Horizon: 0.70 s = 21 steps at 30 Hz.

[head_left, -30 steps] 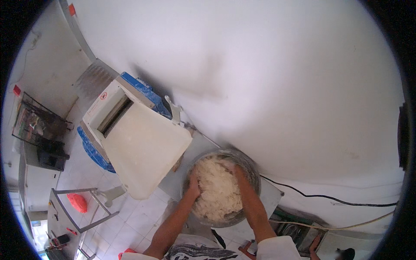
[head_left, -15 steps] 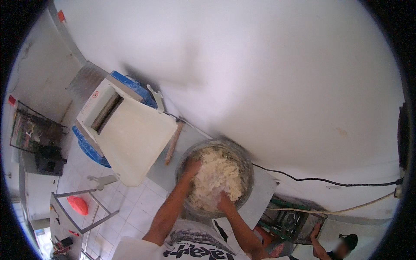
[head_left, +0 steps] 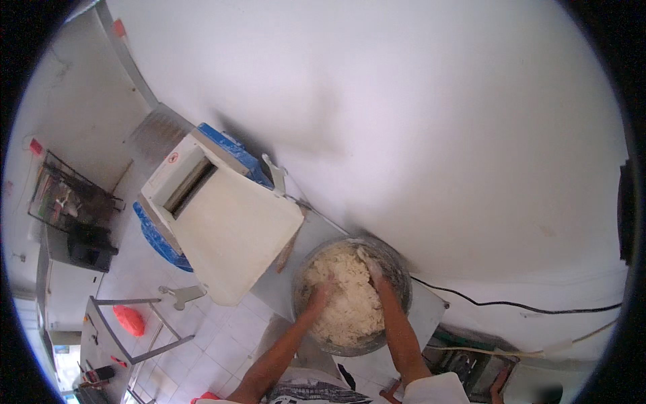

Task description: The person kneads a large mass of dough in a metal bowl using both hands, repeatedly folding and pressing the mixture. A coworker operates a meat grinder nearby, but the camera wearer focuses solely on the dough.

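Note:
A round metal bowl (head_left: 406, 291) holds a mass of pale, shaggy dough (head_left: 346, 296) dusted with loose flour. My left hand (head_left: 323, 291) presses into the left side of the dough, its fingers mostly buried. On the right, my right hand (head_left: 377, 271) reaches between the dough and the bowl's inner wall. Its floury fingers blend into the dough, so their pose is unclear. Both forearms come up from the lower edge over the bowl's near rim.
A grey table (head_left: 425, 311) supports the bowl. Left of it stands a dough sheeter (head_left: 235, 225) with a sloping cream tray, partly covering a wooden rolling pin (head_left: 289, 250). A white wall (head_left: 437, 135) rises behind; a black cable (head_left: 498, 302) runs right. Another person's arm (head_left: 499, 385) shows lower right.
My right hand has gone from the bowl's near side to its far right side. The left hand has shifted from the far-left wall nearer the middle. The whole view has shifted.

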### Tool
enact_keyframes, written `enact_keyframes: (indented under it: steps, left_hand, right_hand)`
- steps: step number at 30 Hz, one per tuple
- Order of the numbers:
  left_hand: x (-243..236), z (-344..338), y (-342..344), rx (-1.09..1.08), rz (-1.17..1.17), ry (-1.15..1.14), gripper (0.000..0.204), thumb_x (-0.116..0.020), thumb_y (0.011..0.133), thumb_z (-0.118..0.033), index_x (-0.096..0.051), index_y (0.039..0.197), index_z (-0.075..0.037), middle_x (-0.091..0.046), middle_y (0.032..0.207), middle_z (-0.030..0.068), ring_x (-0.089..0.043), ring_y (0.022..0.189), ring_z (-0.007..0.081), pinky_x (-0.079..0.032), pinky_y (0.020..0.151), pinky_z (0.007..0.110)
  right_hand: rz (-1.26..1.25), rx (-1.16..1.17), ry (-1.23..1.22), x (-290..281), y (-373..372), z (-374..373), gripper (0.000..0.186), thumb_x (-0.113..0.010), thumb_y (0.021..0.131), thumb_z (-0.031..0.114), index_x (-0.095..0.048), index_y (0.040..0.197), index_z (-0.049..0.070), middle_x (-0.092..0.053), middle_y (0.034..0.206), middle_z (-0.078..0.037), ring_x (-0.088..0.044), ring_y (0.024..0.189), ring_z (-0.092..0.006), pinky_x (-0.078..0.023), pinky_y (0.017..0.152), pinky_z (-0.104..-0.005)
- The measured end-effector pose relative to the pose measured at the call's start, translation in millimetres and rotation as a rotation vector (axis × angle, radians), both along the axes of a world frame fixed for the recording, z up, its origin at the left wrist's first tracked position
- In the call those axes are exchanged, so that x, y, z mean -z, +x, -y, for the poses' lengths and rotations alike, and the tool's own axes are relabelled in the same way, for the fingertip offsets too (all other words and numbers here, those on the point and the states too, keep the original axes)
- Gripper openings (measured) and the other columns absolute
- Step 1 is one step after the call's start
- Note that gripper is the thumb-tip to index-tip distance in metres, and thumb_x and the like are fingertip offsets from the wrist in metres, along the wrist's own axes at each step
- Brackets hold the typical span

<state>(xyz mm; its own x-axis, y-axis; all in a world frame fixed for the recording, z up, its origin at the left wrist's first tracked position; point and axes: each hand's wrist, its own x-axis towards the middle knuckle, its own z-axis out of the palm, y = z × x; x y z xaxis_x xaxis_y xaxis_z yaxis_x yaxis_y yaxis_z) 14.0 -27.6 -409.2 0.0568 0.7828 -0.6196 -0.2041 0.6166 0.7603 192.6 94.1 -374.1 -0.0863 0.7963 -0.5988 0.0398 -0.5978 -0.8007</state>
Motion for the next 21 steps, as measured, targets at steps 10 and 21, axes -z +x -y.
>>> enact_keyframes:
  steps: [10, 21]
  left_hand:
    - [26.8, -31.7, -5.4, -0.451, 0.224, -0.178, 0.071, -0.046, 0.095, -0.059, -0.047, 0.144, -0.007, -0.053, 0.139, 0.0152, -0.052, 0.125, 0.0281, -0.038, 0.109, 0.042]
    - [-12.4, -54.0, -27.9, 0.668, -0.789, 0.108, 0.081, -0.064, 0.084, -0.057, -0.044, 0.146, -0.009, -0.047, 0.145, 0.0211, -0.046, 0.133, 0.0325, -0.040, 0.108, 0.045]
  right_hand:
    - [0.838, -0.759, 0.437, 118.2, 7.3, 57.8, 0.050, -0.060, 0.091, 0.032, -0.059, 0.134, 0.008, -0.054, 0.139, -0.016, -0.047, 0.129, -0.0368, -0.035, 0.110, -0.0454]
    - [0.709, -0.618, 0.453, -64.7, 21.7, 207.8, 0.035, -0.071, 0.082, 0.020, -0.069, 0.114, 0.007, -0.069, 0.108, -0.012, -0.063, 0.105, -0.0338, -0.047, 0.092, -0.0476]
